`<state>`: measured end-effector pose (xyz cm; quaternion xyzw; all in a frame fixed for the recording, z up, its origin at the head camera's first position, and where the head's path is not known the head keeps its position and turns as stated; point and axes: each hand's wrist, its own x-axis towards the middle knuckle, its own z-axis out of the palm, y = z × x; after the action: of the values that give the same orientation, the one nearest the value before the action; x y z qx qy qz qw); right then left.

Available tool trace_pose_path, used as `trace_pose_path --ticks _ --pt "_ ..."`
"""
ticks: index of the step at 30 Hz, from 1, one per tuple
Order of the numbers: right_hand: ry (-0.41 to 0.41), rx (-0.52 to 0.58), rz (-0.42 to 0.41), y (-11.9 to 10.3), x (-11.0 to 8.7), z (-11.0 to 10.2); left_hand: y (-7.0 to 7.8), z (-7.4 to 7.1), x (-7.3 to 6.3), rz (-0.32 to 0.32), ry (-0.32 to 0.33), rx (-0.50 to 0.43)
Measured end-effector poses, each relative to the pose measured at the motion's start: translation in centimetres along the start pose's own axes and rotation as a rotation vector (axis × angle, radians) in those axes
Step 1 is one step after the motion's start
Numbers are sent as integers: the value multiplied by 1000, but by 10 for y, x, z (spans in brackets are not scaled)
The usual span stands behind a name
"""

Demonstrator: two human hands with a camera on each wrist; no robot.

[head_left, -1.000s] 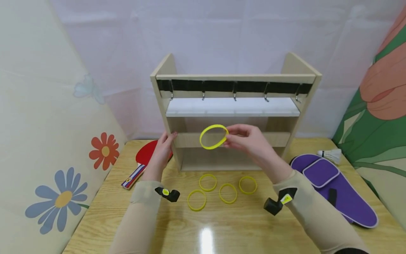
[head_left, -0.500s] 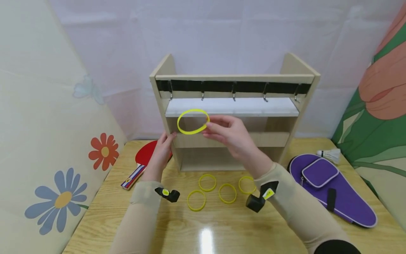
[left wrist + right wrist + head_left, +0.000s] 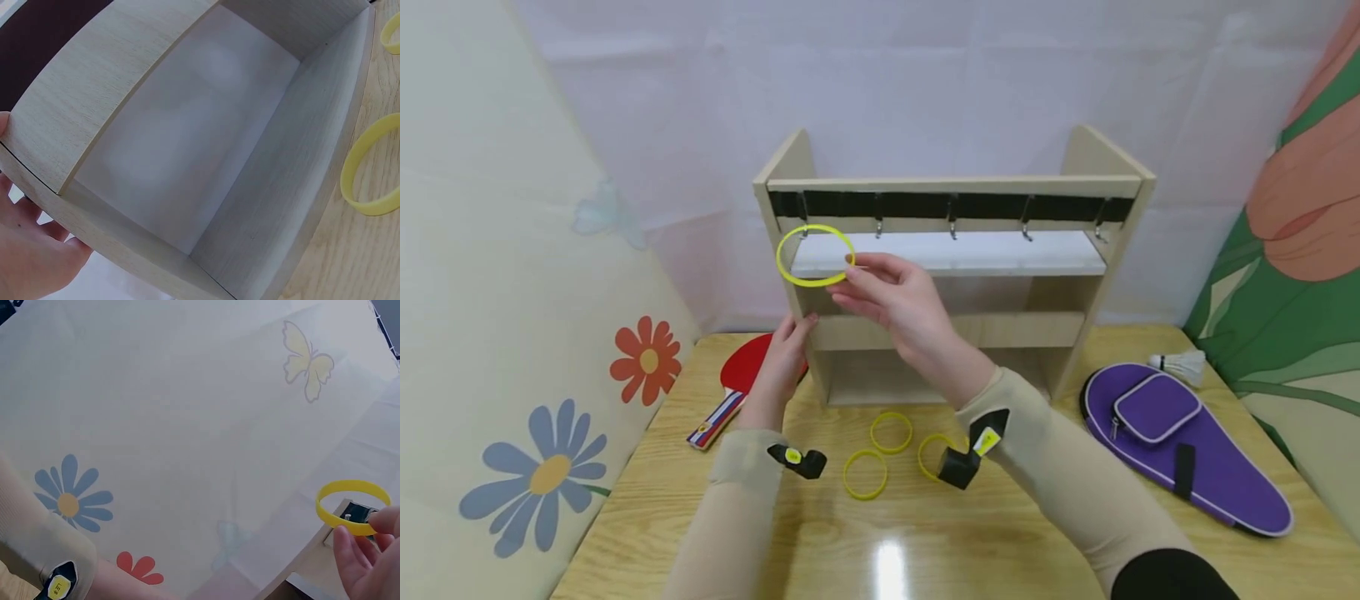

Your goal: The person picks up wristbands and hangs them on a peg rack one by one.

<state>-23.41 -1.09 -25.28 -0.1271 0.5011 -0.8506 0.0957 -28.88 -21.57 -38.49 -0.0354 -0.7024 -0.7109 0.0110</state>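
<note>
My right hand (image 3: pixel 898 304) pinches a yellow silicone wristband (image 3: pixel 811 283) at its right side, between thumb and fingers. In the head view the wristband's upper edge overlaps the leftmost metal hook (image 3: pixel 805 208) of a small wooden shelf (image 3: pixel 947 331). Whether they touch, I cannot tell. The right wrist view shows the wristband (image 3: pixel 353 486) as an open loop in front of the shelf's top corner. My left hand (image 3: pixel 780 362) grips the shelf's left side panel, thumb at the front edge and fingers outside. Several hooks hang along the black strip (image 3: pixel 917 205).
More yellow wristbands lie on the wooden table (image 3: pixel 820 550), including a front-left one (image 3: pixel 866 497); my right forearm covers part of this area. A red table tennis bat (image 3: pixel 741 367) lies left. On the right are a purple bat case (image 3: pixel 1217 467) and a shuttlecock (image 3: pixel 1183 367).
My right hand has carried the wristband left and upward, from in front of the shelf's lower board to the leftmost hook. The left hand has stayed on the side panel.
</note>
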Motion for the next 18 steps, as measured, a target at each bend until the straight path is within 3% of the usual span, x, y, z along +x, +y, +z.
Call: trace_pose_path --ticks 18 --pt "134 31 43 20 24 0 -2 -1 1 -3 -11 -10"
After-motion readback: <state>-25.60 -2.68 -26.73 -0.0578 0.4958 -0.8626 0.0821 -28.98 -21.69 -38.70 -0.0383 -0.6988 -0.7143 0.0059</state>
